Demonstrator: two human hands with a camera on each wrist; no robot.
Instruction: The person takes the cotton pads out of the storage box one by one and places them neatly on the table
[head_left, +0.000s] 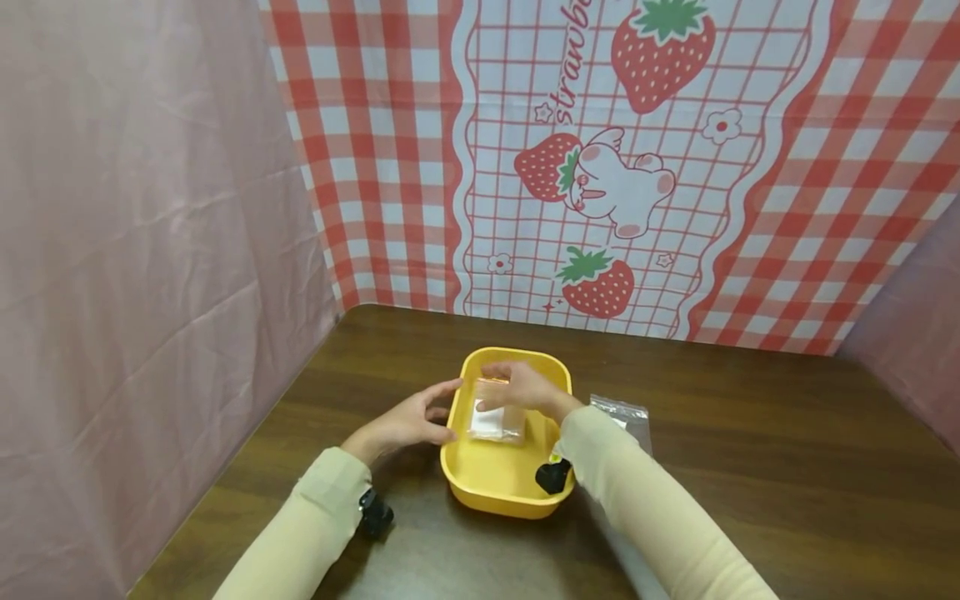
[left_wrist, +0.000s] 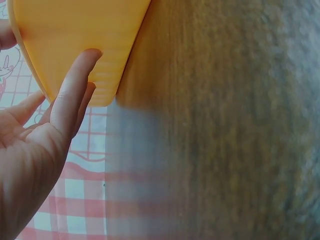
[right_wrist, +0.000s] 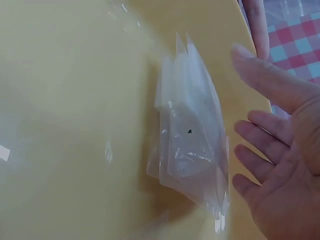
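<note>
In the head view, the yellow bin holds a stack of clear packets near its left edge; judging by that, several are already inside, while one bag lies outside, beyond the bin's right edge. The left hand is at the bin's left edge, the right hand over the packets. Bare wood stretches toward the table's right edge. The left wrist view shows loosely spread fingers along the bin's outer wall. In the right wrist view, parted fingers sit beside the packets, pinching nothing, between stack and rim.
</note>
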